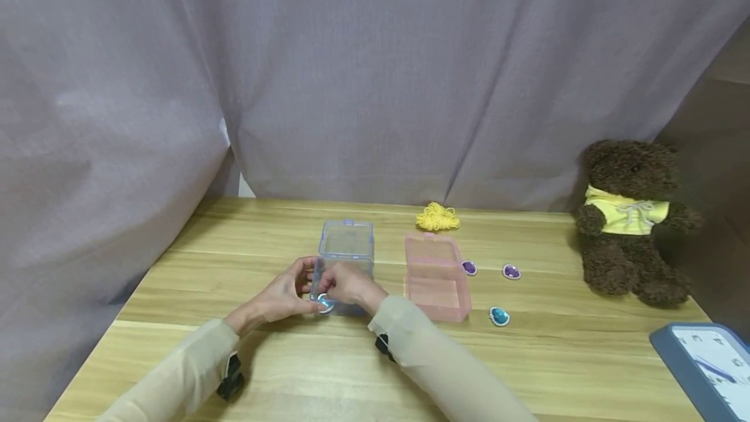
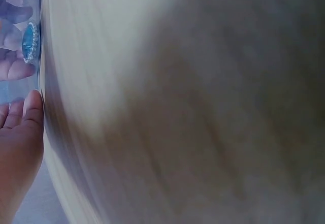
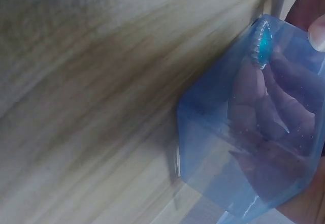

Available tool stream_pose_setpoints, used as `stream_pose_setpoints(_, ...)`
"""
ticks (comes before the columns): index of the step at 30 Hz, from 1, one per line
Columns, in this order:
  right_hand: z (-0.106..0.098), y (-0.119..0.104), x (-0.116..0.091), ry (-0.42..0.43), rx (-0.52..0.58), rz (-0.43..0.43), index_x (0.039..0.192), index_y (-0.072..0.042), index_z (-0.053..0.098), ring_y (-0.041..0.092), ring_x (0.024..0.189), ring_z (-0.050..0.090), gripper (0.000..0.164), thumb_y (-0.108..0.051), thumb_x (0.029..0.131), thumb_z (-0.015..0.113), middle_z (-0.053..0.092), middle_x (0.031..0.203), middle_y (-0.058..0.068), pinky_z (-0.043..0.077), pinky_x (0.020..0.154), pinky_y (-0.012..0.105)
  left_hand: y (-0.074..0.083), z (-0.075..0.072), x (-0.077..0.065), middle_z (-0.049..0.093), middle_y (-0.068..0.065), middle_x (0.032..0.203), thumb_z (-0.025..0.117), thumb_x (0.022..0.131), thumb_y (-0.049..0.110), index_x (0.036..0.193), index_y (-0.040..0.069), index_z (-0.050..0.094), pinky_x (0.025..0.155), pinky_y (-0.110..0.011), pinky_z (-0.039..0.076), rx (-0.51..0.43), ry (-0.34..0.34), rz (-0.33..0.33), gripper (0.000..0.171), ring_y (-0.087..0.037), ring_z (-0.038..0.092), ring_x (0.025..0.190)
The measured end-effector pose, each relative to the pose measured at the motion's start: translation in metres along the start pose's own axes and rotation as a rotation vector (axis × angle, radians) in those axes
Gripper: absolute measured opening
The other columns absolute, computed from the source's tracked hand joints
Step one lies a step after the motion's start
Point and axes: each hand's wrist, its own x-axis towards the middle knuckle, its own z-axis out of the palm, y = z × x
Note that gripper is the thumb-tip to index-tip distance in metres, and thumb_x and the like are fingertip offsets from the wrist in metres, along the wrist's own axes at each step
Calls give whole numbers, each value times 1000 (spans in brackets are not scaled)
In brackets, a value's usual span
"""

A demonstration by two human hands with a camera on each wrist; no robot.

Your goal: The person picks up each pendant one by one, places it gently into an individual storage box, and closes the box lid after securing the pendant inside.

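The left hand [image 1: 283, 295] clasps the blue box [image 3: 216, 127]; inside, near left, the right hand's [image 1: 349, 284] bent fingertips meet a blue gem [image 3: 264, 46], pinching or not I can't tell. Best keep the box braced, fingers gentle.

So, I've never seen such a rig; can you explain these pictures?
There is no robot: these are a person's bare left hand and right hand. The wide picture comes from a camera worn on the head; the other two, from one on each wrist. The left hand grips the clear blue box; the right hand reaches inside to a blue gem; I can't tell whether it pinches it. On the wooden table are also an open pink box, two purple gems, another blue gem, yellow cord, a teddy bear and a blue-framed panel.
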Motion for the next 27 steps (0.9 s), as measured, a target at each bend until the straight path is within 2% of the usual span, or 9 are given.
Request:
stream_pose_setpoints(4, 2, 1, -3, 30, 37, 24, 84, 2, 71, 10, 67, 52, 14, 11, 76, 63, 70, 83, 11, 46, 59, 15, -1, 2, 0, 45, -26, 131, 76, 77, 8, 141, -3, 22, 99, -36, 49, 11, 3, 5, 84, -39, 49, 120)
stream_pose_setpoints(8, -5, -1, -14, 111, 71, -24, 90, 4, 70, 9, 66, 50, 16, 11, 78, 60, 67, 80, 11, 44, 56, 14, -2, 4, -2, 45, -25, 132, 77, 76, 11, 141, -1, 23, 100, -39, 48, 20, 13, -18, 85, -38, 49, 120)
stream_pose_setpoints(11, -24, -1, -30, 204, 124, -62, 92, 3, 69, 9, 66, 51, 15, 8, 81, 61, 66, 80, 10, 46, 56, 15, -2, 5, -3, 47, -25, 131, 78, 75, 11, 141, 0, 25, 100, -41, 48, 25, 29, -40, 85, -38, 49, 119)
stream_pose_setpoints(14, -51, 10, -55, 322, 177, -45, 93, 0, 69, 9, 70, 56, 12, 4, 82, 64, 68, 83, 9, 51, 60, 15, -2, 5, -4, 47, -27, 129, 78, 74, 10, 140, -1, 25, 101, -43, 47, 30, 37, -37, 85, -38, 50, 118)
stream_pose_setpoints(17, -81, 37, -86, 438, 205, 12, 94, 2, 67, 11, 71, 58, 12, 3, 83, 64, 68, 85, 12, 53, 60, 17, -1, 4, -3, 48, -28, 128, 78, 74, 9, 140, -2, 25, 101, -44, 47, 33, 36, -24, 85, -39, 50, 117)
stream_pose_setpoints(20, -106, 76, -123, 489, 239, 117, 96, 5, 65, 9, 68, 57, 12, 1, 85, 64, 66, 82, 11, 54, 58, 19, 0, 3, -2, 47, -27, 128, 78, 74, 8, 140, -3, 26, 101, -46, 46, 46, 38, -18, 85, -38, 49, 117)
stream_pose_setpoints(23, -118, 118, -157, 471, 246, 193, 97, 10, 62, 4, 64, 53, 14, 1, 86, 62, 63, 78, 9, 52, 54, 20, 1, 3, -1, 46, -26, 129, 79, 74, 9, 140, -2, 27, 103, -47, 44, 62, 43, -17, 85, -37, 48, 118)
stream_pose_setpoints(27, -115, 156, -190, 386, 200, 204, 95, 13, 61, -1, 65, 50, 16, 1, 85, 63, 63, 78, 10, 48, 54, 17, 2, 2, -2, 46, -26, 128, 79, 73, 9, 140, -2, 27, 103, -46, 45, 65, 44, -19, 85, -37, 49, 118)
